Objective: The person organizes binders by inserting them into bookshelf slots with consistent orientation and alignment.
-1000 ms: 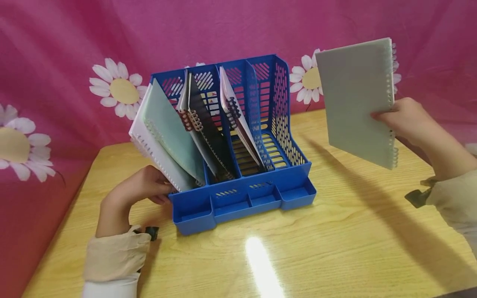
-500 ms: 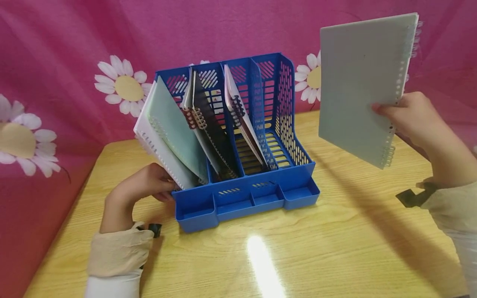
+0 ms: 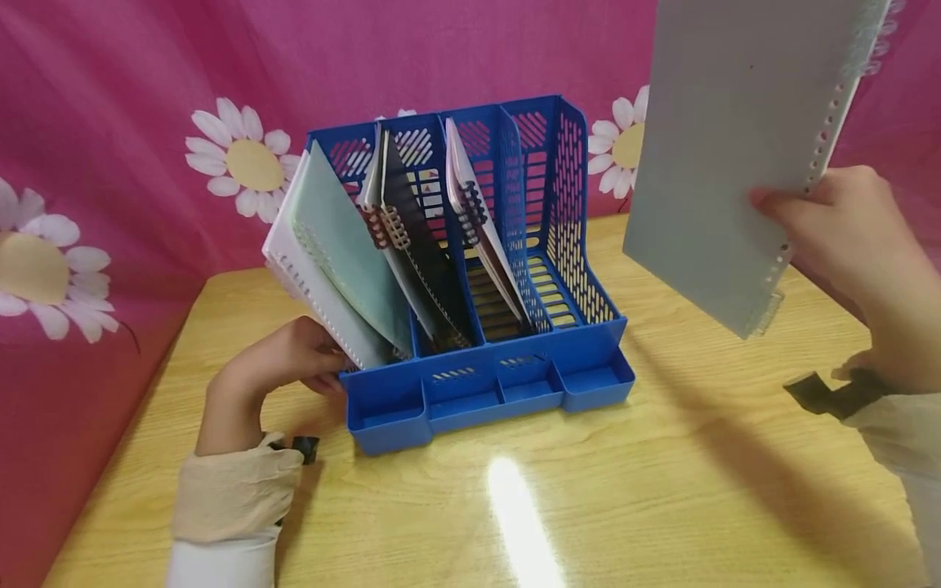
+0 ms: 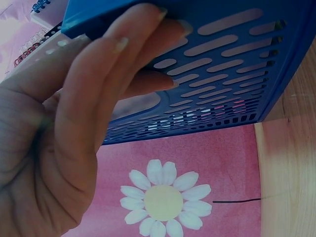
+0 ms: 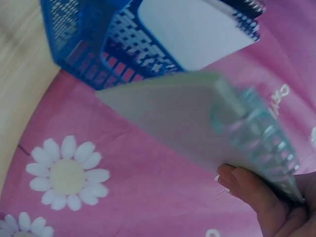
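Note:
A blue plastic magazine file organizer (image 3: 485, 358) stands on the table. My left hand (image 3: 294, 359) grips the organizer's left side wall near the front corner. In the left wrist view several fingers (image 4: 84, 94) lie along the outside of the perforated wall. My right hand (image 3: 860, 245) pinches a grey-green spiral notebook (image 3: 735, 147) by its bound edge, thumb on the cover. Raised above the table to the organizer's right, the notebook has its top cut off by the head view's edge. Its clear coil (image 5: 266, 138) shows in the right wrist view.
White and pale green notebooks (image 3: 353, 261) lean in the leftmost slot. Beside them are a black-covered notebook (image 3: 434, 278) and a pinkish one (image 3: 478, 237) with dark coils. Small trays (image 3: 385, 433) line the organizer's front. A pink daisy-print cloth (image 3: 470, 49) hangs behind the wooden table (image 3: 412, 523).
My right hand has lifted the spiral notebook up and brought it nearer the camera, its top now past the frame edge. My left hand keeps its hold on the organizer.

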Demonstrator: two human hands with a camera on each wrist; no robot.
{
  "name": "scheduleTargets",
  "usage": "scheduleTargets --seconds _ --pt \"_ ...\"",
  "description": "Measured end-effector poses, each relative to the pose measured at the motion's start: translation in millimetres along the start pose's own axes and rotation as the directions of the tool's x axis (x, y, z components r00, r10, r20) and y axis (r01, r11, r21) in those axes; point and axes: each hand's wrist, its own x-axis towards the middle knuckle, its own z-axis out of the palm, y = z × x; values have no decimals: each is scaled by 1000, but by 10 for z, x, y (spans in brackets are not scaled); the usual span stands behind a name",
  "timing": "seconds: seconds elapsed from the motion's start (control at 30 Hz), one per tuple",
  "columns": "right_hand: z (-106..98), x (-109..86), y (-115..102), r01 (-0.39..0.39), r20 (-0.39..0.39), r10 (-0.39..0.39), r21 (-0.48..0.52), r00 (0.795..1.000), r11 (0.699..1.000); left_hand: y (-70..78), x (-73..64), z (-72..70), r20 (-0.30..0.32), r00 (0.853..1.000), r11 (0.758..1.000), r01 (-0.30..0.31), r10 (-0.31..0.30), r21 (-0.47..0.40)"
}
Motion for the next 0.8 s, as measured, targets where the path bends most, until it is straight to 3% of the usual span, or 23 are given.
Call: scheduleTargets --seconds 0.17,0.37,0.57,0.8 --pt "103 -90 -152 75 -33 -74 14 997 997 6 -13 -6 -6 1000 1000 1 -1 9" --pt "252 -119 -266 181 -106 -180 2 978 983 -15 3 10 -6 1000 1000 -6 6 9" --pt "428 -103 -376 232 -172 -221 41 960 972 3 10 5 -2 1000 1000 2 -2 1" --pt "669 -38 -529 290 -109 -283 53 953 955 19 1 -11 4 1000 1000 5 -5 6"
